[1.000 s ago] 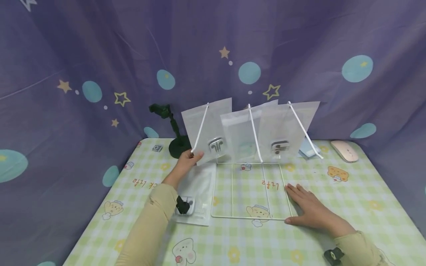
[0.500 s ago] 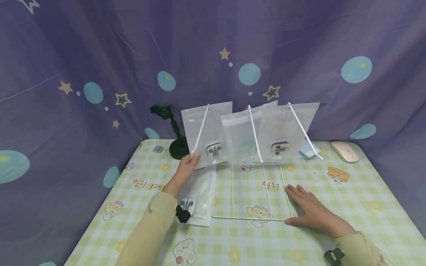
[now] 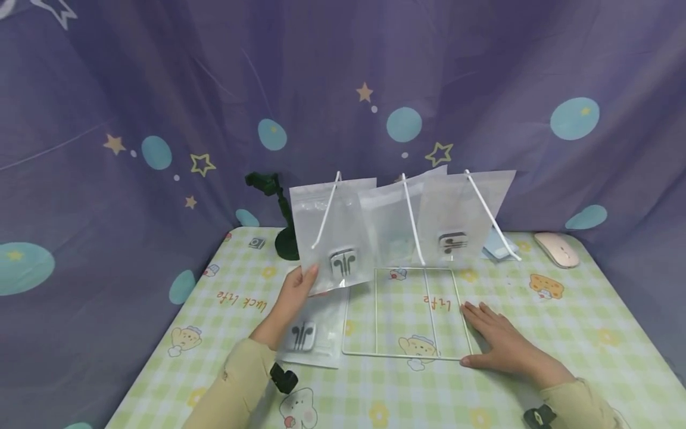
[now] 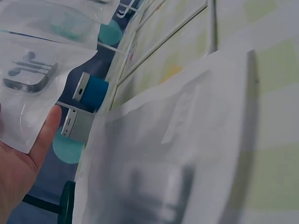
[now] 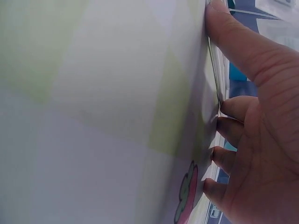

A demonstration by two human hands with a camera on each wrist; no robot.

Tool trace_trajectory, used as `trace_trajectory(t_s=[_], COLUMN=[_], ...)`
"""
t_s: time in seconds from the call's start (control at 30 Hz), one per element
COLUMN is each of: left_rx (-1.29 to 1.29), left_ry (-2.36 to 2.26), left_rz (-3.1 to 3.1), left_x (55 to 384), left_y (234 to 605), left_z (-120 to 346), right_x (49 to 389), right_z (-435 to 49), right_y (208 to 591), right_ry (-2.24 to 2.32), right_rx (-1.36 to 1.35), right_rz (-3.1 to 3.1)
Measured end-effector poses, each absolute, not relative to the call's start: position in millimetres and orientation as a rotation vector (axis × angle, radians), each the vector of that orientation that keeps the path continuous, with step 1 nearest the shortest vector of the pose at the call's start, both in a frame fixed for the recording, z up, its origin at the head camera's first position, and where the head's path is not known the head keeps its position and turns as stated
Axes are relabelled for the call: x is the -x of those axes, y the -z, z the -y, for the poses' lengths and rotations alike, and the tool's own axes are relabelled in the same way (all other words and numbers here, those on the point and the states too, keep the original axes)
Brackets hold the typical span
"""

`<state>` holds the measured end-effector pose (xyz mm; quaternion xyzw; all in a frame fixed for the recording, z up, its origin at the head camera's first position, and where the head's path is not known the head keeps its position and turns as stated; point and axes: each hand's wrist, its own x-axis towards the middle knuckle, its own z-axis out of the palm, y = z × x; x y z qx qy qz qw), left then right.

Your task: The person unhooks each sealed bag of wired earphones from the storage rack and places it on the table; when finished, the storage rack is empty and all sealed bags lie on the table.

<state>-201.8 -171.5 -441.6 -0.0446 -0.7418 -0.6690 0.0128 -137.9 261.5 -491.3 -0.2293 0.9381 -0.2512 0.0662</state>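
Note:
My left hand [image 3: 298, 286] pinches the lower left corner of a translucent zip bag [image 3: 316, 214] with boxed earphones [image 3: 343, 262] inside. The left white hook of the wire rack [image 3: 407, 356] crosses in front of this bag; how they join is too small to tell. In the left wrist view the thumb and fingers lie at the bag's [image 4: 18, 112] edge. My right hand [image 3: 501, 342] rests with spread fingers on the table, fingertips and thumb touching the right side of the rack's base. Another earphone bag [image 3: 324, 345] lies flat by the rack's left side.
Two more bags hang at the middle hook [image 3: 412, 220] and right hook [image 3: 490, 211]. A dark green stand [image 3: 286, 241] is at the back left. Light blue packets [image 3: 498, 244] and a pink mouse [image 3: 557, 249] are at the back right. A purple curtain [image 3: 321, 59] stands behind.
My left hand has drawn the bag's lower part down and toward me, clear of the hook's tip. The bag's top edge has dropped slightly. My right hand has stayed at the rack's base.

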Motion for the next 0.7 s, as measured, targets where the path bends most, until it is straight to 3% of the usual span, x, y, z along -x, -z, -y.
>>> trace_trajectory(t_s=[0.7], left_rx=[0.086], left_ry=[1.857], left_rz=[2.477], left_x=[125.6], left_y=[434.4], left_z=[190.1], right_x=[138.4], right_z=[-261.6], right_y=[496.0], right_ry=[0.757], right_rx=[0.691], right_rz=[-2.827])
